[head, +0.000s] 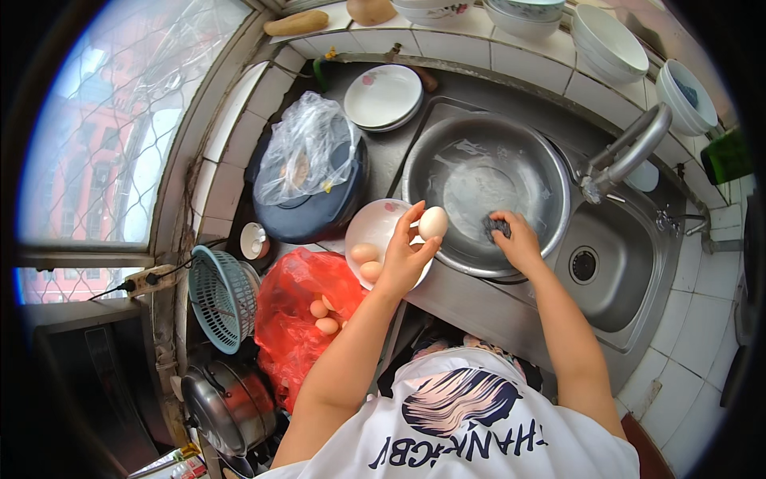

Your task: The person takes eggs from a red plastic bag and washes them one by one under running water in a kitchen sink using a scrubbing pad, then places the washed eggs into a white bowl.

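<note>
Between the thumb and fingers of my left hand [407,257] is a pale egg [433,223], held above the near left rim of a large metal basin [485,179]. My right hand [516,239] grips a dark scouring pad [497,226], probably steel wool, over the right part of that basin. A little water seems to lie in the basin. Under my left hand, partly hidden, a white bowl [359,227] holds two brown eggs [368,262]. More brown eggs [325,317] rest in a red plastic bag [287,305] left of my forearm.
Right of the basin are a curved faucet [634,146] and a small sink [622,251]. A dark lidded pot [305,215] carries a clear plastic bag [311,149]. White plates [383,96] stand behind it. At left are a blue basket [218,299] and a power strip [152,279]. Bowls [607,45] line the ledge.
</note>
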`<act>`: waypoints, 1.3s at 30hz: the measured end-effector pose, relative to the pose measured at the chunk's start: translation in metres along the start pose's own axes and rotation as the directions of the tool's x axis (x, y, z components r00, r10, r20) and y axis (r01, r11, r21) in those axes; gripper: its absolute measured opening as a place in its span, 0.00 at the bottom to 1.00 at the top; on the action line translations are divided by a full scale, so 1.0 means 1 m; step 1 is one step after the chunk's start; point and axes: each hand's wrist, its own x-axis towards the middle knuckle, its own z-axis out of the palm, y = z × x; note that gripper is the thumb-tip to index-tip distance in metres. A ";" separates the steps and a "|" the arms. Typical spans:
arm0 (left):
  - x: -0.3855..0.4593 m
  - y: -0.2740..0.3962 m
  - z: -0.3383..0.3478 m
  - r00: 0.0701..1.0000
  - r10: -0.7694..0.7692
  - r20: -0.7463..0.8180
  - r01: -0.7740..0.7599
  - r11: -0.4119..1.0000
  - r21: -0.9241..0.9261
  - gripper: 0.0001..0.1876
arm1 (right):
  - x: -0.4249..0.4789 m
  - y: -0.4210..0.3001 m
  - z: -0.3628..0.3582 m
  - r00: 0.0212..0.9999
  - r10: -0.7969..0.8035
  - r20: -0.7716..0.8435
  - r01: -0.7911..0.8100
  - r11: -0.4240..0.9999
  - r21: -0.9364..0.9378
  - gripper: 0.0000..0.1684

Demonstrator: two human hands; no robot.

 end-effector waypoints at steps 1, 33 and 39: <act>0.001 0.002 0.007 0.999 -0.031 0.033 0.032 0.999 -0.033 0.33 | -0.003 -0.007 -0.006 0.989 -0.125 -0.083 0.135 0.984 0.118 0.17; 0.011 0.013 0.052 0.904 -0.346 0.251 0.426 0.773 -0.471 0.25 | -0.032 -0.070 -0.036 0.826 -0.426 -0.368 0.445 0.895 -0.036 0.13; 0.008 0.014 0.049 0.894 -0.359 0.267 0.447 0.744 -0.497 0.26 | -0.027 -0.063 -0.031 0.823 -0.390 -0.413 0.380 0.918 -0.110 0.14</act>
